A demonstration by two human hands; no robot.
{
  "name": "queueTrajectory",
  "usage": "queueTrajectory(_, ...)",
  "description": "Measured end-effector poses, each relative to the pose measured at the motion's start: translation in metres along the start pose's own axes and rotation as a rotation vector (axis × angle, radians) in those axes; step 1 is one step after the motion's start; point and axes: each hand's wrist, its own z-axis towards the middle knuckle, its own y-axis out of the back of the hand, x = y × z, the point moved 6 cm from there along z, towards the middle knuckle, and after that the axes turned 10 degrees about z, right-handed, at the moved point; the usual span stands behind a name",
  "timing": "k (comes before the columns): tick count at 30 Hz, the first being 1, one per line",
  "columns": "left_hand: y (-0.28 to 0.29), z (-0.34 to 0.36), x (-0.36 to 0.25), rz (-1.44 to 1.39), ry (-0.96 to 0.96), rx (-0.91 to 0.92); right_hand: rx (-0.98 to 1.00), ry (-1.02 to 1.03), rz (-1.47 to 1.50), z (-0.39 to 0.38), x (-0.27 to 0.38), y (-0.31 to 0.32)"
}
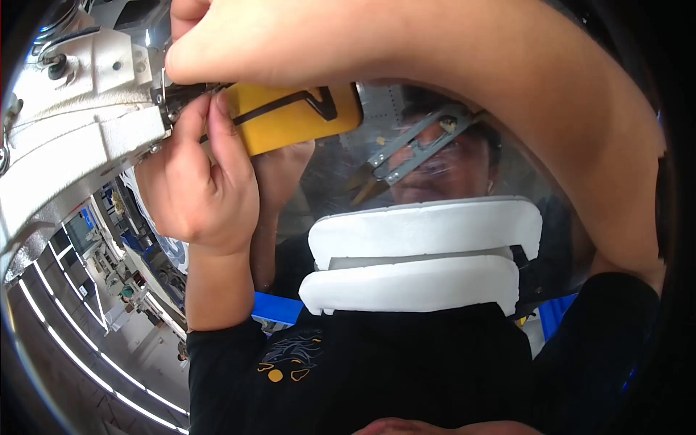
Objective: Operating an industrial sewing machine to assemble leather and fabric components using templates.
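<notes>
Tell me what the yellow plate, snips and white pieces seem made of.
Yellow plate: plastic or painted metal, can't tell; smooth, evenly coloured. Snips: probably metal; satin grey arms, darker blades. White pieces: perhaps leather, foam or coated fabric; matte, rounded edges.

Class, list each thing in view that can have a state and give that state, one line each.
Left hand: fingertips close together beside the machine; anything between them can't be made out.
Right hand: partly out of frame; grip unclear.
White machine: running or stopped, cannot tell.
Yellow plate: slanted in view, partly hidden.
Snips: blades apart, not held.
White pieces: unheld, close together.
Strip lights: lit.
</notes>
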Motion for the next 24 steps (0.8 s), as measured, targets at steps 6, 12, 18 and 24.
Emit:
queueTrajectory(6, -0.005, 0.001, -0.008, -0.004, 0.009, -0.015, 0.06, 0.28, -0.425, -0.006, 0.008, 0.0)
queueTrajectory(12, -0.007, 0.001, -0.007, -0.015, 0.004, -0.016, -0.157, 0.31, -0.862, -0.006, 0.01, -0.028)
queueTrajectory(18, -0.006, -0.003, -0.001, -0.024, 0.03, -0.05, -0.177, 0.382, -0.84, 0.01, -0.006, -0.03)
queueTrajectory(24, -0.003, -0.003, 0.001, -0.043, 0.018, -0.039, -0.11, 0.328, -0.841, 0.022, -0.008, -0.031)
